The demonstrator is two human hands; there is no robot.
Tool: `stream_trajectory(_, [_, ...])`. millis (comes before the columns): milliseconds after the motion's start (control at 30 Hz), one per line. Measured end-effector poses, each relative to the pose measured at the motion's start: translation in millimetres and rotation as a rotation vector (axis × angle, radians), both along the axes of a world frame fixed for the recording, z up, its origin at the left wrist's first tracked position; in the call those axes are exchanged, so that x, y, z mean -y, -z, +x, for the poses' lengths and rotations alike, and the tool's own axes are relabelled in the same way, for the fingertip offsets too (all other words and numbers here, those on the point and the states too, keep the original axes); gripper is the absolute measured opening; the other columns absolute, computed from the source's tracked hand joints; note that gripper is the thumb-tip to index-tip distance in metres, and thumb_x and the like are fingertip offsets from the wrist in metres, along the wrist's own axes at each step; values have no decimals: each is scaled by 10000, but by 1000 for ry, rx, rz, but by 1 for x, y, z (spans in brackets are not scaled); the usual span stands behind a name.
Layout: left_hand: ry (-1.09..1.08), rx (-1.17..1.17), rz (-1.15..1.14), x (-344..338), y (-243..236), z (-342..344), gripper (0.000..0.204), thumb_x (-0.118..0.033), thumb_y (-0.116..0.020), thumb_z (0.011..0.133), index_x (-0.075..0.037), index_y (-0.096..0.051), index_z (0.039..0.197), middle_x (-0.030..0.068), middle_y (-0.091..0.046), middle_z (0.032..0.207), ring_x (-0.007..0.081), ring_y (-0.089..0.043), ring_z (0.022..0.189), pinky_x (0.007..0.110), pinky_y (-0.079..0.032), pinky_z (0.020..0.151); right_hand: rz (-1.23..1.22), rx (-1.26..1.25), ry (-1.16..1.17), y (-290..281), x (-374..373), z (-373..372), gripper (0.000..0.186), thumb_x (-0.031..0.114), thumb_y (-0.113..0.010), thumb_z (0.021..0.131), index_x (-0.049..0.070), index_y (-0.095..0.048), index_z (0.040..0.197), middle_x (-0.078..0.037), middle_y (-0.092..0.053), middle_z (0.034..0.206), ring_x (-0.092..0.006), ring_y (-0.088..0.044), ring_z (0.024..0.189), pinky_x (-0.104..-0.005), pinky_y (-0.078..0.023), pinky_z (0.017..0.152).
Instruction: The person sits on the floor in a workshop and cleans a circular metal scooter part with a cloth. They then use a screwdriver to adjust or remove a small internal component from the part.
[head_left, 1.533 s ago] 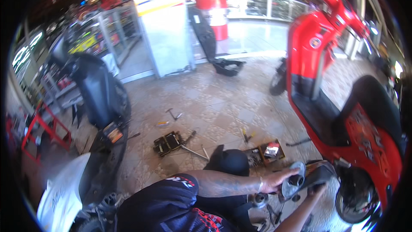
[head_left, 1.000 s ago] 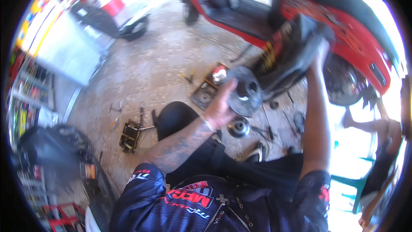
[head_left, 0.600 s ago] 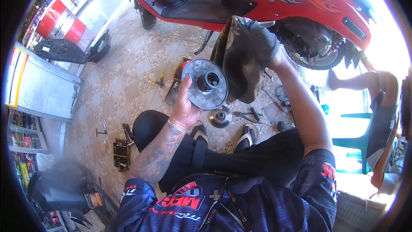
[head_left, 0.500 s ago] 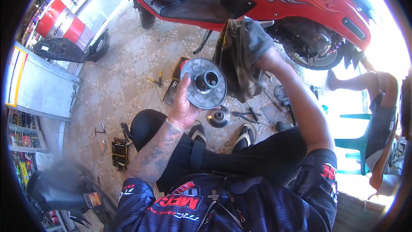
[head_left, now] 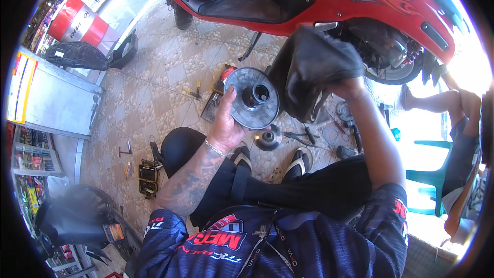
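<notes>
My left hand (head_left: 226, 128) grips a round grey metal disc (head_left: 239, 108) with a short hollow hub in its middle, thumb on its face. My right hand (head_left: 347, 87) holds a bunched dark, dirty cloth (head_left: 303, 74) just right of the disc, its fingertips hidden in the fabric. Below the disc, a second round metal part (head_left: 267, 139) lies on the floor beside pliers (head_left: 301, 139) and other tools. An open box of parts (head_left: 211, 107) is partly hidden behind the disc.
A red scooter (head_left: 288, 7) stands ahead; a dark scooter (head_left: 72, 221) is lower left. A red-white drum (head_left: 85, 25) and counter (head_left: 56, 98) are left. Another person's leg (head_left: 437, 100) and a green chair (head_left: 424, 177) are right. A small tool case (head_left: 147, 180) lies left of my knee.
The view has tilted down from the shop front to my lap. Over the last half second my right hand has shifted outward and bunched the cloth higher. My left hand still grips the disc.
</notes>
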State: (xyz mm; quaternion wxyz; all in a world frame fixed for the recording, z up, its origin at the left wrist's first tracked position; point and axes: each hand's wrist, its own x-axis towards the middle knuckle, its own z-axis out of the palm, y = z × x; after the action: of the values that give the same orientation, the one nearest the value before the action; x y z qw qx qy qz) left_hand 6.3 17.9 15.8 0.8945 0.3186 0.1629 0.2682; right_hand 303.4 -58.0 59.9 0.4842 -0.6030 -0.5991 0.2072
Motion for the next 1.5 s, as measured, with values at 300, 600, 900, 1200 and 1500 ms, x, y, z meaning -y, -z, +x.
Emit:
stream_trajectory(300, [52, -3, 58, 3, -4, -2, 703, -589, -551, 1004, -122, -409, 1509, 134, -600, 1372, 315, -674, 1182, 546, -651, 771, -5, 592, 498, -63, 7, -47, 269, 298, -704, 890, 121, -750, 1086, -149, -716, 1000, -256, -712, 955, -378, -552, 827])
stream_trajectory(600, [-16, -83, 186, 15, -12, 0, 751, -602, -511, 1015, -105, -369, 1561, 112, -493, 1512, 281, -511, 1376, 503, -479, 1095, 173, 557, -81, -19, 15, -105, 441, 283, -798, 756, 68, -715, 1132, -192, -689, 1142, -375, -645, 1107, -460, -498, 959])
stream_trajectory(900, [8, -94, 173, 16, -4, -1, 699, -515, -603, 1021, -106, -387, 1545, 84, -497, 1498, 214, -506, 1374, 406, -437, 1143, -412, 369, -163, -19, -3, -131, 579, 237, -812, 747, 41, -651, 1267, -219, -650, 1236, -413, -618, 1158, -471, -504, 980])
stream_trajectory(1200, [-10, -116, 229, 11, 11, -3, 693, -517, -573, 1038, -88, -381, 1547, 99, -493, 1493, 202, -472, 1389, 390, -396, 1162, 80, 338, -136, 22, 1, -129, 437, 249, -741, 792, 44, -669, 1171, -221, -683, 1135, -416, -640, 1087, -473, -504, 962])
stream_trajectory(1500, [-18, -85, 216, 15, 8, -3, 681, -510, -555, 1047, -64, -399, 1537, 102, -496, 1494, 201, -466, 1389, 382, -349, 1184, 124, 307, -141, 48, -1, -133, 508, 317, -758, 797, 70, -643, 1225, -189, -669, 1170, -396, -630, 1106, -473, -490, 973])
